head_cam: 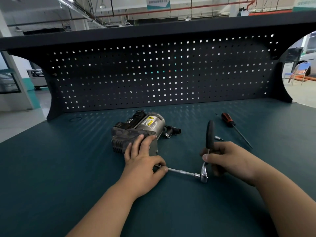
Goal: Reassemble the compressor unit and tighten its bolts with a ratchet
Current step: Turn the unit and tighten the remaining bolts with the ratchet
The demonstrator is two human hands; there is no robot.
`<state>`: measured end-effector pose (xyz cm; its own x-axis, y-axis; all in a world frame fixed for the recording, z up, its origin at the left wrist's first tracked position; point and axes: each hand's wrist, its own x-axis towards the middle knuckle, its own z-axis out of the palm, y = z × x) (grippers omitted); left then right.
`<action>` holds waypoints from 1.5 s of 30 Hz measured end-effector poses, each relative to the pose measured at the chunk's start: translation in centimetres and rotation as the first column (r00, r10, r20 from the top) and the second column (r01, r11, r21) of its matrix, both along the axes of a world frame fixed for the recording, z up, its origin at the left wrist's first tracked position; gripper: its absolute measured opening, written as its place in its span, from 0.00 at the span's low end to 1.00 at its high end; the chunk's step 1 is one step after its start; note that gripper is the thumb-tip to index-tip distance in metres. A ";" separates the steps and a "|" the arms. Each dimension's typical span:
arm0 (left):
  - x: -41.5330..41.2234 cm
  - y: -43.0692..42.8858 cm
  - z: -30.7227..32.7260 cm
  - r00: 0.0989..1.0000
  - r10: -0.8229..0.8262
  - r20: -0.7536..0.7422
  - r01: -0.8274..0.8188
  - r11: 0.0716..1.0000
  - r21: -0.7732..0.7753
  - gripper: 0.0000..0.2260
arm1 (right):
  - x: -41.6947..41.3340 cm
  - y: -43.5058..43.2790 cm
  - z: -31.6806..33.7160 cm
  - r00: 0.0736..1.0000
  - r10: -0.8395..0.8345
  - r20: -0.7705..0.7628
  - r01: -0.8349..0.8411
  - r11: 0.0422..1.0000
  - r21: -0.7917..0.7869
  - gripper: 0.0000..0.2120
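Note:
The compressor unit (pixel 136 130), a silver cylinder with a yellow warning label and a dark finned block, lies on the green bench mat. My left hand (pixel 143 158) rests on its near end, fingers spread over the block, thumb and forefinger pinching the tip of the extension bar (pixel 182 172). That bar runs right into the chrome head of the ratchet (pixel 204 173). My right hand (pixel 227 159) grips the ratchet's black handle (pixel 210 134), which stands upright. The bolt under my left fingers is hidden.
A red-and-black screwdriver (pixel 235 128) lies to the right, with a small socket bit (pixel 218 138) near it. A small black fitting (pixel 171 131) sits just right of the compressor. A dark pegboard (pixel 157 74) closes off the back of the bench.

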<state>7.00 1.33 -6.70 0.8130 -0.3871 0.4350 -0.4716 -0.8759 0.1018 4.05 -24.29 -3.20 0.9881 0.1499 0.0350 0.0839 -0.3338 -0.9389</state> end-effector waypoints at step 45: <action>-0.1 -0.2 0.1 1.000 -0.003 -0.013 0.003 1.000 0.007 0.13 | 1.0 0.1 -0.9 0.979 -0.202 -0.026 0.190 0.953 -0.235 0.13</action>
